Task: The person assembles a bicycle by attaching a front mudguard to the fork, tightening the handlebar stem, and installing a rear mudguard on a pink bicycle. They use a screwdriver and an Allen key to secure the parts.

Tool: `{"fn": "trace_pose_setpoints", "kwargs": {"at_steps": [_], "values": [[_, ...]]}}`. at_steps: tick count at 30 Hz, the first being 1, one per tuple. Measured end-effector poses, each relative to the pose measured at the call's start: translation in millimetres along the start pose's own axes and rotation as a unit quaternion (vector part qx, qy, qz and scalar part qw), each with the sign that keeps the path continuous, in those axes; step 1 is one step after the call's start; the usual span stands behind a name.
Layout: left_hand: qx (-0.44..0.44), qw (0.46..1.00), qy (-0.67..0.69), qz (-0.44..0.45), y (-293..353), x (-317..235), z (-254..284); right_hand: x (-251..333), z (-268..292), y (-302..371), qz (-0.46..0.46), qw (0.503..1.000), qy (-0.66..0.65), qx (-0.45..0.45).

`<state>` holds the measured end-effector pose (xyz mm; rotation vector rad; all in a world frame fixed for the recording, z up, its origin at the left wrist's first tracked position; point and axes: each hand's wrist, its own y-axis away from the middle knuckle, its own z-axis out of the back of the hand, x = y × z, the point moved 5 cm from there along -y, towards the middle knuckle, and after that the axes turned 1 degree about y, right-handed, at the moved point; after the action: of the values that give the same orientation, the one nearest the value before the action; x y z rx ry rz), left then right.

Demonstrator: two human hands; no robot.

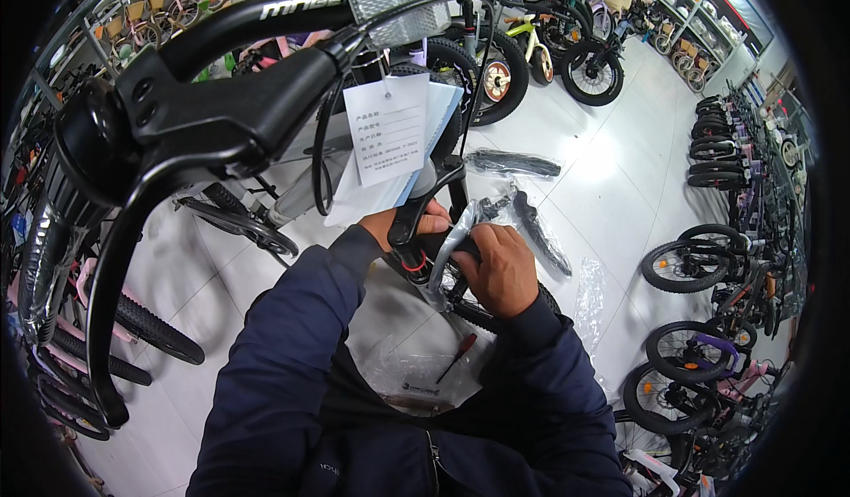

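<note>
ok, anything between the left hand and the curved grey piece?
Yes, the black fork leg: it crosses in front of the left hand. The fingertips show past it, close to the curved grey piece, with nothing else visible in between.

Brake lever [212, 130] and tag [385, 134] bar the upper left; fork [406, 229] stands tight beside left fingers [434, 223]; open floor [620, 178] lies right, past wrapped parts [540, 236].

Handlebar [232, 26] bears white lettering [303, 7]; tag [386, 134] bears print.
</note>
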<state>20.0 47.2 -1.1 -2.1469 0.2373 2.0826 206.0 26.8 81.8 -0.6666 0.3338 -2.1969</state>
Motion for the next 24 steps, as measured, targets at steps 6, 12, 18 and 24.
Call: {"fn": "trace_pose_setpoints", "kwargs": {"at_steps": [6,12,18,24], "values": [[0.005,1.0,0.007,-0.01,-1.5,1.8,0.0,-0.2,-0.2,-0.3,-0.001,1.0,-0.003,-0.002],[0.033,0.998,0.001,-0.045,-1.6,-4.1,-0.7,-0.5,0.2,-0.3,-0.004,1.0,-0.005,0.005],[0.024,0.998,-0.006,-0.057,-2.5,-3.9,1.3,-1.2,0.1,-0.1,-0.016,1.0,-0.002,0.02],[0.01,1.0,0.011,-0.012,-2.5,0.8,1.0,-1.0,-0.3,-0.3,-0.015,1.0,-0.001,0.021]]}}
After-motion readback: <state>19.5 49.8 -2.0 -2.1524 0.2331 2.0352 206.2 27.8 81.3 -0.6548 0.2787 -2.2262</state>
